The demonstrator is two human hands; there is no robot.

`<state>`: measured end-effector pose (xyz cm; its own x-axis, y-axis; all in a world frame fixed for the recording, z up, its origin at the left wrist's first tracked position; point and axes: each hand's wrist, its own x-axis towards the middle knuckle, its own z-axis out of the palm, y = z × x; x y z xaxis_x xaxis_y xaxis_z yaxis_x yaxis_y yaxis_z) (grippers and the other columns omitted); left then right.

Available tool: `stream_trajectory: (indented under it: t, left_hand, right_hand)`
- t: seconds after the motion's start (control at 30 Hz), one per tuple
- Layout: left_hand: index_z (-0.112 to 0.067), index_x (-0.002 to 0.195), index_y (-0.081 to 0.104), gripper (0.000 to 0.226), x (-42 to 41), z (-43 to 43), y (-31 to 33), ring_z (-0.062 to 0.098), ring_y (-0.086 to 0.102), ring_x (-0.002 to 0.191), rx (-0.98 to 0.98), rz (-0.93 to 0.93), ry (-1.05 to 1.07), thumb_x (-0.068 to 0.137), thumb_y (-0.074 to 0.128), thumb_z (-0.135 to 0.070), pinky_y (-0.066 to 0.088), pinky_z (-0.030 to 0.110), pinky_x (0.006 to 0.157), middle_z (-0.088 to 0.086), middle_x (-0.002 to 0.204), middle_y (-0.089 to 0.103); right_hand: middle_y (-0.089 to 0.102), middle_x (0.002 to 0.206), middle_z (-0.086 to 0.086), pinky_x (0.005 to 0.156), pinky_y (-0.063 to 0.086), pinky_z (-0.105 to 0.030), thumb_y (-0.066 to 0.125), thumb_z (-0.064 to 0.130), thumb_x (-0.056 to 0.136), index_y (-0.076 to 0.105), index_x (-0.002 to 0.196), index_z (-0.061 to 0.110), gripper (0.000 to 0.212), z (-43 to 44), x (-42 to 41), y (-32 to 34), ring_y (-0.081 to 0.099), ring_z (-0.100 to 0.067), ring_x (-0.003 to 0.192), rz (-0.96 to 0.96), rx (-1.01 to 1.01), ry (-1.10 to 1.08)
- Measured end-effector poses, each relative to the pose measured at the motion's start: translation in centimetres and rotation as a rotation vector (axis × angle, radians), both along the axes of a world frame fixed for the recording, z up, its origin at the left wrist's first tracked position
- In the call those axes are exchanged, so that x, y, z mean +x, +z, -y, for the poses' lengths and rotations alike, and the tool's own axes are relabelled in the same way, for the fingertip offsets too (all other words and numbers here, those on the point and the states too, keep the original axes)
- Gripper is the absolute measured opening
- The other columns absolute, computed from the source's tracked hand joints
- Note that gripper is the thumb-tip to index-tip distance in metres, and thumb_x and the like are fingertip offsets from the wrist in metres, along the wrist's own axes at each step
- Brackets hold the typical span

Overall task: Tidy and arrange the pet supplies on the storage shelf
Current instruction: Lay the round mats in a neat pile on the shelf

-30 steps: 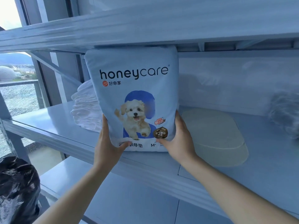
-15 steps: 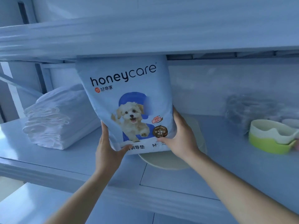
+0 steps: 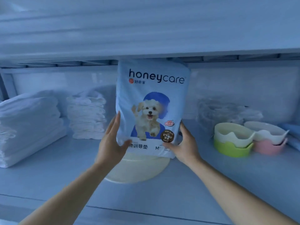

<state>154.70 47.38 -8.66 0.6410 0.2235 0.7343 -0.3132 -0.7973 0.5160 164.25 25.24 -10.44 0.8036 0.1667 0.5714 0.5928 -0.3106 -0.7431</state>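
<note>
Nearest to us, the left hand (image 3: 112, 143) and the right hand (image 3: 185, 143) hold the light-blue plastic pack of dog training pads (image 3: 152, 103) by its lower corners. On each hand the thumb lies on the front, and the fingers (image 3: 116, 120) are wrapped round the side edge. The pack stands upright over the flat round cream-coloured pad (image 3: 138, 171) at its six o'clock. We cannot tell if it already rests on it. The pack's top is close under the upper shelf board (image 3: 146, 30).

We think the step is to set the pack down. To do it well, we should keep it vertical, lower it with both hands together, and let go only when it stands by itself on the pale blue shelf board (image 3: 211, 192). A soft base may let it tip.

Farther, at nine o'clock, stand the stacks of folded white pads (image 3: 87, 114); at three o'clock, the nested cream and green bowls (image 3: 232, 142).

Compared with half a second ago, the pack has moved right, over the cream pad, and stands straighter. A second white stack is now in view.
</note>
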Motion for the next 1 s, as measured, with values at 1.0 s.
stream_trajectory:
  t: [1.0]
  left_hand:
    - [-0.057,0.134,-0.017,0.134,12.7,6.5,-4.8,0.025,0.054,0.077,0.277,-0.151,-0.054,0.060,0.086,-0.014,0.041,0.027,0.056,0.011,0.153,0.006]
  right_hand:
    - [0.005,0.156,-0.003,0.112,0.025,-0.032,0.085,0.018,0.062,-0.004,0.148,0.010,0.124,8.4,7.5,-1.7,0.015,-0.019,0.142,0.127,-0.395,-0.238]
